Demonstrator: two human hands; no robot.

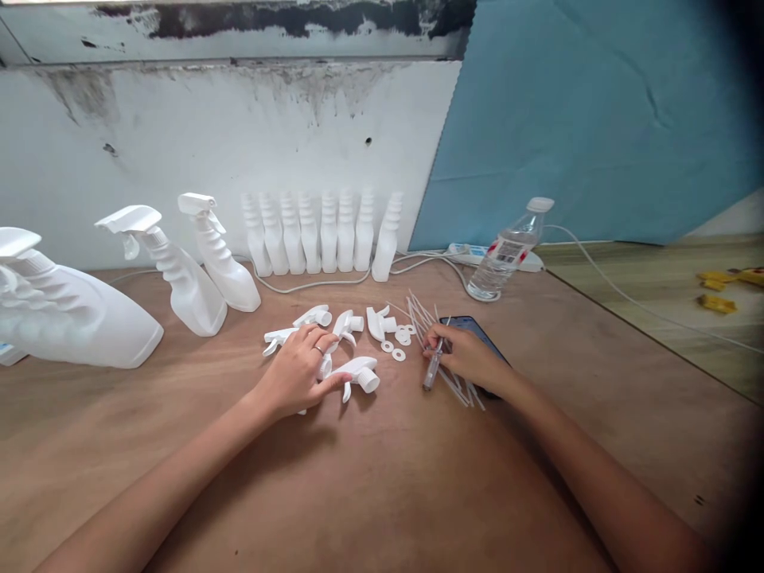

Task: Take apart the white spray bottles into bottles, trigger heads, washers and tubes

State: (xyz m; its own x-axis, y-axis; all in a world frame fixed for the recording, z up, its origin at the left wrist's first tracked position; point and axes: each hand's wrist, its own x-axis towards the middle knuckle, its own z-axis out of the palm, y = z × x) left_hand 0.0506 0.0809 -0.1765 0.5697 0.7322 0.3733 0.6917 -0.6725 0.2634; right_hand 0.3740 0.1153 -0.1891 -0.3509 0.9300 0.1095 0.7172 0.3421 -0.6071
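Spray heads (361,368) are scattered across the middle of the brown desk (370,509). Three complete spray bottles (194,294) are placed at the left; headless bottles (328,239) are lined up at the back. A water bottle (500,263) is set at the right rear. The spray heads are partly covered by the left hand (303,368); whether anything is held in its grip cannot be told. By the right hand (469,356), a phone (469,323) and thin white tubes (421,317) are partly hidden; a clear-handled tool (432,371) is clasped in its grip. Flat washers (403,338) are laid beside the spray heads.
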